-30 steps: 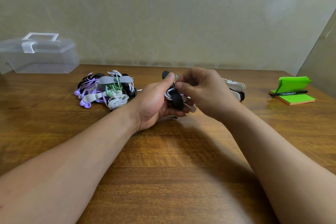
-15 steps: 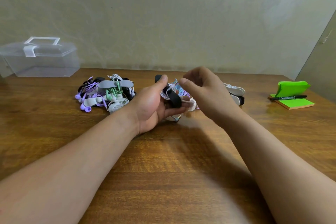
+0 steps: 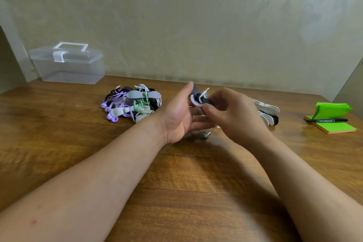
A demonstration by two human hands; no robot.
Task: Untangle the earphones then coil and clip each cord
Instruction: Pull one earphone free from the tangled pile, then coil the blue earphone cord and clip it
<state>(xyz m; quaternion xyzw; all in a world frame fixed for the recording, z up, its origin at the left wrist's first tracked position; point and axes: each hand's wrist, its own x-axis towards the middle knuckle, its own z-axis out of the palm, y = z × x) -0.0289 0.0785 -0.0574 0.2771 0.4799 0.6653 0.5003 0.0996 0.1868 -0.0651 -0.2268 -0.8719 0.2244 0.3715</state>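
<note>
your left hand (image 3: 176,118) lies open, palm up and thumb raised, cradling the coiled cord (image 3: 194,102) just above the surface (image 3: 176,182), between both hands. your right hand (image 3: 237,118) has its fingers (image 3: 213,109) curled, pinching the black clip (image 3: 206,101) round the coil. the cord looks light, limp and springy, likely to unwind if released; grip across the bundled loops, not the dangling plug end (image 3: 206,134), and squeeze the soft clip closed.

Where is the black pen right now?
In the head view, the black pen lies on the green sticky notes at the far right of the table, past the right hand.
</note>
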